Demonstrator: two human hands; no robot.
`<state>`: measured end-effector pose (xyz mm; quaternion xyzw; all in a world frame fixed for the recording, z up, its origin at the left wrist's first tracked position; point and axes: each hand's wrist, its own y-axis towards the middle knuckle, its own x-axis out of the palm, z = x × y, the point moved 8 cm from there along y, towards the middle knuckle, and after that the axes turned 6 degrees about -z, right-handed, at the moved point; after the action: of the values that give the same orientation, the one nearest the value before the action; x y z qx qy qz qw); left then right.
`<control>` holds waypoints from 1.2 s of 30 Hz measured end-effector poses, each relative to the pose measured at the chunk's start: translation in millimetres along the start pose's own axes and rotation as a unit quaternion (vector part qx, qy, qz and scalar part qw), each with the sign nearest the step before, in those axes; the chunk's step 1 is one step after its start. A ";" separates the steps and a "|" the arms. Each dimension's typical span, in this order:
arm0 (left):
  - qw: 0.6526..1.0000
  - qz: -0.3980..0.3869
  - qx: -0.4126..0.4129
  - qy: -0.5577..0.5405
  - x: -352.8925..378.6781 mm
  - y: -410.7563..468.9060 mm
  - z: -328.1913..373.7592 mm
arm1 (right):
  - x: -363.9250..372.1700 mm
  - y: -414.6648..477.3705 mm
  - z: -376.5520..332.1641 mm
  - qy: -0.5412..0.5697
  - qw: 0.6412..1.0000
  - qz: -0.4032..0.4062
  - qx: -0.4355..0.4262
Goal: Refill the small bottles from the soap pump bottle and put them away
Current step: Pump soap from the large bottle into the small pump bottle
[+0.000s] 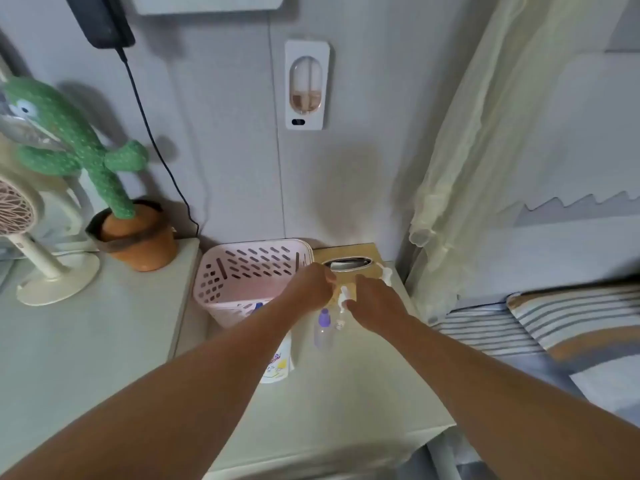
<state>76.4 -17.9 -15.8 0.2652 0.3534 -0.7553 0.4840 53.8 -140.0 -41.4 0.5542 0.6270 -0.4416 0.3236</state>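
**Writing.** The soap bottle [277, 363] carries a colour label in red, blue and yellow. The print is too blurred to read. No other writing is legible.

**Containers.**
- The soap bottle is white. It sits at the left edge of the counter [346, 393], and the left forearm hides its top.
- Just beyond it, mid-counter, stands a small clear bottle with a purple cap [324, 326]. Its fill level cannot be judged.
- Touching or just beside it on the right is a second small clear bottle [340, 322]. A white pump top [343, 296] rises above it.

**Hands.**
- The left hand [313, 285] and right hand [375, 303] meet at the pump top, one on each side.
- The left fingers are curled, but what they hold is not visible, so that grip cannot be told.
- The right hand shows only its back, with the fingers hidden. Its grip cannot be told either.

**Further back.**
- A pink slotted basket [242, 271] occupies the rear left corner of the counter. A blue item [258, 305] shows low inside it.
- A tan tissue box [349, 254] with an oval slot sits against the wall at the rear edge.
- A white wall dispenser [306, 84] holds brownish liquid low in its clear window.
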 end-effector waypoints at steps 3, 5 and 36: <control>1.000 -0.001 0.003 0.016 9.2 10.8 -4.5 | 7.9 12.3 -0.8 -0.059 0.998 0.031 -0.012; 0.999 -0.001 0.013 0.038 14.4 15.9 -5.8 | 11.5 16.5 -1.6 -0.087 0.995 0.047 -0.012; 0.982 0.136 0.125 -0.046 27.6 -84.6 14.7 | -66.5 -95.4 -15.0 0.101 0.953 0.263 -0.109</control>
<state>-13.0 -20.6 -3.9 0.3345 0.1940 -0.7317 0.5613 -26.8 -153.1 42.8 0.7023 0.5329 -0.2118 0.4219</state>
